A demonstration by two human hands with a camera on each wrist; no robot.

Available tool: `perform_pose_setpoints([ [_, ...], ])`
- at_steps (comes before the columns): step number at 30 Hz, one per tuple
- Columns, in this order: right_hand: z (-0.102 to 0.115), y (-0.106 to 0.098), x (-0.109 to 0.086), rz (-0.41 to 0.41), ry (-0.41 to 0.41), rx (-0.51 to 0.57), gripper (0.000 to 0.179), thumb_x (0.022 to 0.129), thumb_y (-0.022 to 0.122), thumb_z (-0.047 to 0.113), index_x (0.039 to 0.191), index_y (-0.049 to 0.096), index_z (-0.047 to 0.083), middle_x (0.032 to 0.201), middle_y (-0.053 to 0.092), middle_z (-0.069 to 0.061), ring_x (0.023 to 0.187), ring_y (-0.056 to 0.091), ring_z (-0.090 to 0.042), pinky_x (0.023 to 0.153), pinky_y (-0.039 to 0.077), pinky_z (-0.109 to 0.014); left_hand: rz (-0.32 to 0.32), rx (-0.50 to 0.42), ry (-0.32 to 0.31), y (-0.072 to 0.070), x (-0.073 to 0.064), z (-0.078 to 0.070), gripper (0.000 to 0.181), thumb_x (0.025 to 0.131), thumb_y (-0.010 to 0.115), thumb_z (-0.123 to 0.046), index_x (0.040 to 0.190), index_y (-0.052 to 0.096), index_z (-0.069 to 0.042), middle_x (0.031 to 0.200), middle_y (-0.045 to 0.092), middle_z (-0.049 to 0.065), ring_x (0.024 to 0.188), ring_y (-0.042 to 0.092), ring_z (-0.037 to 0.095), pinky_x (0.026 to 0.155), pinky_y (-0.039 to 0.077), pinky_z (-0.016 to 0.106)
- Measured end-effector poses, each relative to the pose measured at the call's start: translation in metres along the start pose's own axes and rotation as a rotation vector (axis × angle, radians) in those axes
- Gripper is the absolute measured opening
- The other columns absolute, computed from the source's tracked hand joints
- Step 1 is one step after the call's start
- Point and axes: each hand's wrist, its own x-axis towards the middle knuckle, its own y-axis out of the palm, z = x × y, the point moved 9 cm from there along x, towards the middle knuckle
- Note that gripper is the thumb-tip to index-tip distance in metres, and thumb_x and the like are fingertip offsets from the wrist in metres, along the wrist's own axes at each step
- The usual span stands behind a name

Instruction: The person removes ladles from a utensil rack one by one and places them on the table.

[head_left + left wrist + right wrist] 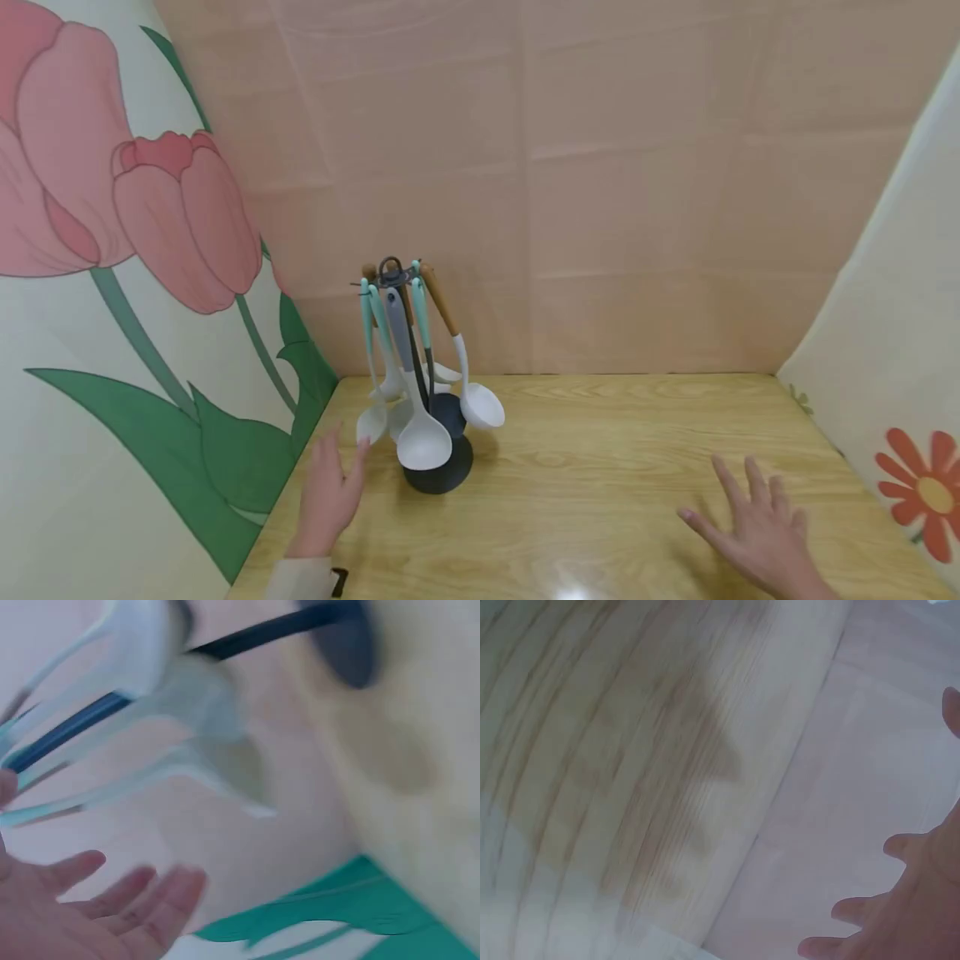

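1. So the utensil rack [392,275] is standing upright on the wood-look surface [600,467], left of centre, on its round black base [441,482]. A loop tops it, and kitchen tools hang all round it.
2. Front and centre on it is a white ladle with a grey handle [425,442], bowl hanging down in front of the base.
3. Right side of the rack: a white ladle with a brown handle [482,406], swung a bit outward. Just behind the grey-handled one there's a dark-headed tool [447,414].
4. Left side: a couple of turquoise-handled tools [366,312] with pale heads.
5. Left hand [330,496] is right beside those, thumb up near the lowest pale head. Grip is apart, fingers pretty much straight. Can't tell if the thumb actually touches anything; the left wrist view is kinda blurry.
6. Light sleeve [298,579] on that arm, plus a dark band [340,582] at the wrist.
7. Right hand [765,533] is well apart from the rack, over at the right of the surface, grip apart too, fingers and thumb spread.
8. Backdrop: pinkish cloth [637,208] behind, big pink tulips [187,225] on the left, red-orange flower [935,495] on the right.
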Motion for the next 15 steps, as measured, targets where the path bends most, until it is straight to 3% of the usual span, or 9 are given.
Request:
perform_pose_setpoints([
  [4,0.008,0.007,0.0,0.006,-0.028,0.002,0.098,0.091,0.061,0.062,0.16,0.014,0.011,0.153,0.01,-0.044,0.125,0.016,-0.078,0.082,0.015,-0.09,-0.142,-0.126,0.077,-0.034,0.036,-0.036,0.044,0.105,0.051,-0.028,0.137,0.049,0.003,0.117,0.056,0.02,0.094,0.058,0.031,0.072,0.051,0.042],
  [7,0.019,0.01,0.001,0.008,-0.054,0.016,0.093,0.091,0.062,0.06,0.155,0.026,0.004,0.146,0.024,-0.047,0.12,0.028,-0.076,0.081,0.025,-0.087,-0.211,-0.153,0.162,-0.059,0.065,-0.072,0.037,0.105,0.052,-0.026,0.129,0.055,0.002,0.105,0.06,0.016,0.083,0.058,0.025,0.069,0.048,0.038],
  [11,0.035,0.015,0.001,0.043,-0.07,0.042,0.083,0.094,0.06,0.059,0.145,0.042,-0.005,0.132,0.046,-0.044,0.111,0.045,-0.068,0.073,0.043,-0.076,-0.226,-0.182,0.241,-0.082,0.105,-0.117,0.038,0.105,0.052,-0.029,0.127,0.056,0.002,0.1,0.059,0.016,0.079,0.059,0.026,0.071,0.046,0.038],
  [15,0.05,0.022,0.0,0.088,-0.06,0.06,0.077,0.095,0.058,0.057,0.138,0.051,-0.007,0.124,0.057,-0.037,0.105,0.057,-0.058,0.069,0.051,-0.064,-0.205,-0.158,0.263,-0.091,0.141,-0.146,0.042,0.105,0.051,-0.033,0.128,0.057,0.002,0.099,0.059,0.015,0.079,0.057,0.027,0.071,0.046,0.039],
])
